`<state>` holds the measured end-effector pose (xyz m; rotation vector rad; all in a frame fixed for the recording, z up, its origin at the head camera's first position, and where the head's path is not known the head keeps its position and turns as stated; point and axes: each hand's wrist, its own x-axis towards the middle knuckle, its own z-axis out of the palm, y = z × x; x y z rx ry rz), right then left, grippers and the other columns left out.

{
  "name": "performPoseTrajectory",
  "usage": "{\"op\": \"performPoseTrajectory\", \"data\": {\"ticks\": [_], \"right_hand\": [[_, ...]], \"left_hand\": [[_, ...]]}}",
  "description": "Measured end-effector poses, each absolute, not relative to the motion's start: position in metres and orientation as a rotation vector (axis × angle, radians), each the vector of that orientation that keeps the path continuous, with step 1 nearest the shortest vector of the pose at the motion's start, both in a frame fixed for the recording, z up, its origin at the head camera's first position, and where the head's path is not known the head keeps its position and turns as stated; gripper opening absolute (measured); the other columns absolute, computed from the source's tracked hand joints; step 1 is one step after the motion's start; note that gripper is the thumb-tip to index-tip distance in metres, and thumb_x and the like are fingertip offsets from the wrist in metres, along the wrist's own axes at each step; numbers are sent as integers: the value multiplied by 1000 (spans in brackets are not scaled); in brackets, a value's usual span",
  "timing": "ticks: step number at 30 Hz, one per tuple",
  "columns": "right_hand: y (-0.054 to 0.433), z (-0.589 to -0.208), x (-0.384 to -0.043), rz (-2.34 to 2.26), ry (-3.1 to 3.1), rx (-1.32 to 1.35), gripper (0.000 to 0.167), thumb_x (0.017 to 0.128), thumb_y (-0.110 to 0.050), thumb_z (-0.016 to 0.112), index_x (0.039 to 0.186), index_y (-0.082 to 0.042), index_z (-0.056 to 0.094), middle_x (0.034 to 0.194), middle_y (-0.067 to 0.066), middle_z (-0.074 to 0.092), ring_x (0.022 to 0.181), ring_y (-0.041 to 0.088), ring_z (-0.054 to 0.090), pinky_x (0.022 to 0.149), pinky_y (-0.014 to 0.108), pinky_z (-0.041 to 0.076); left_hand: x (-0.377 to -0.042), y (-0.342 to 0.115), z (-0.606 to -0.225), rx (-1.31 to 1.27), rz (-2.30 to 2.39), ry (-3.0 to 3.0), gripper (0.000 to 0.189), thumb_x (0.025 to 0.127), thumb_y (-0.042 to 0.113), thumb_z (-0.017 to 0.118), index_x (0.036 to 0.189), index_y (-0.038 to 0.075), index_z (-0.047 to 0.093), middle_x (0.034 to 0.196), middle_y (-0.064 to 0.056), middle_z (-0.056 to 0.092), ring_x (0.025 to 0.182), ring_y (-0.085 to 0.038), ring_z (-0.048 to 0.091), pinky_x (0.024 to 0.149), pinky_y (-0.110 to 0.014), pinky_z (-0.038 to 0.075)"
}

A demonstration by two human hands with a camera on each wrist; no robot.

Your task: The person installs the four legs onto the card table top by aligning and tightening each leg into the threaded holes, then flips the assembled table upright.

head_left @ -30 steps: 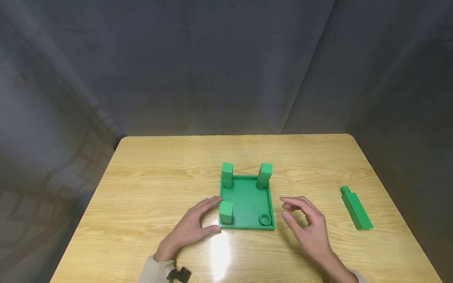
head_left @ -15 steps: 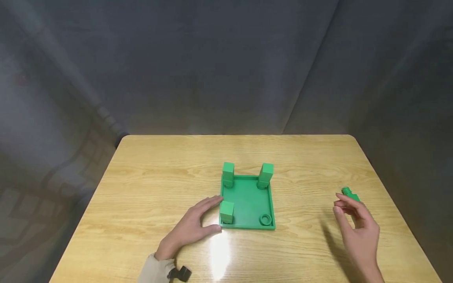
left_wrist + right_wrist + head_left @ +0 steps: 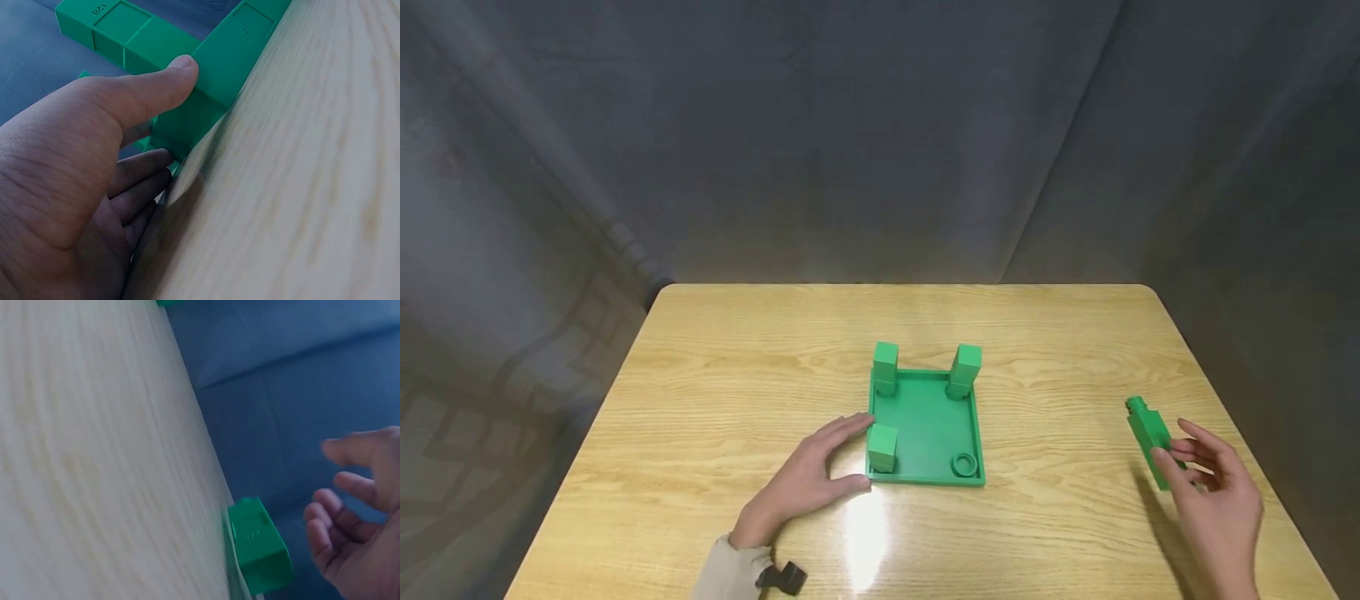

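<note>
A shallow green square tray (image 3: 928,429) lies on the wooden table. Green square posts stand upright at its far left (image 3: 885,362), far right (image 3: 965,367) and near left (image 3: 882,448) corners; a round threaded-looking ring (image 3: 964,465) shows at the near right. My left hand (image 3: 805,483) rests against the tray's left side, thumb and fingers spread around the near-left corner; in the left wrist view the thumb lies along the green edge. A loose green post (image 3: 1148,433) with a narrow screw-like end lies at the right. Above it hovers my right hand (image 3: 1219,500), fingers slightly bent and apart from it in the right wrist view.
The wooden table (image 3: 737,358) reaches back to a dark grey curtain (image 3: 850,167). Its right edge runs close beside my right hand. A black band (image 3: 781,579) sits on my left wrist, by the light sleeve (image 3: 730,571).
My right hand has moved from beside the tray rightward to the loose post, its thumb and fingers spreading a little more. My left hand has stayed at the tray.
</note>
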<state>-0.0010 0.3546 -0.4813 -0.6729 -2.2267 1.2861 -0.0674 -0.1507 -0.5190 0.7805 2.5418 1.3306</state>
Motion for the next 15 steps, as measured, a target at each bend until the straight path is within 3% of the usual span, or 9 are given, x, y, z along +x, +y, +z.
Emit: {"op": "performPoseTrajectory", "data": {"ticks": [3, 5, 8, 11, 12, 15], "right_hand": [[362, -484, 3, 1175, -2354, -747, 61, 94, 0, 87, 151, -7, 67, 101, -33, 60, 94, -13, 56, 72, -2, 43], [367, -486, 5, 1079, -2440, -786, 66, 93, -5, 89, 154, -6, 65, 105, -27, 60, 96, -14, 48, 72, -3, 40], [372, -490, 7, 970, -2569, -794, 77, 91, -10, 92, 159, -1, 57, 121, 2, 65, 110, 8, 52, 83, 13, 39], [376, -497, 9, 953, -2691, -775, 92, 92, -17, 91, 166, 5, 42, 133, 34, 56, 120, 42, 49, 92, 45, 41], [377, -499, 9, 957, -2713, -772, 95, 92, -18, 91, 167, 6, 38, 135, 37, 54, 123, 51, 46, 91, 53, 39], [379, -504, 9, 966, -2735, -773, 100, 92, -19, 91, 169, 6, 33, 135, 41, 53, 127, 58, 44, 94, 63, 37]], "left_hand": [[-68, -150, -520, 798, 1326, 2549, 87, 94, 45, 89, 168, 20, 50, 172, -8, 50, 159, -42, 44, 132, -64, 31], [-68, -150, -520, 811, 1325, 2550, 87, 94, 45, 88, 168, 19, 50, 171, -8, 50, 159, -41, 44, 132, -64, 31], [-68, -151, -521, 813, 1326, 2554, 87, 94, 45, 88, 168, 19, 51, 171, -8, 50, 159, -41, 45, 132, -64, 31], [-68, -151, -522, 806, 1326, 2554, 87, 94, 46, 89, 168, 19, 51, 171, -8, 50, 159, -43, 44, 131, -66, 32], [-68, -152, -522, 802, 1326, 2554, 87, 94, 46, 88, 168, 20, 51, 171, -8, 50, 159, -43, 44, 131, -66, 32], [-68, -152, -523, 800, 1327, 2555, 88, 94, 47, 88, 168, 20, 50, 171, -8, 50, 159, -44, 44, 131, -67, 32]]}}
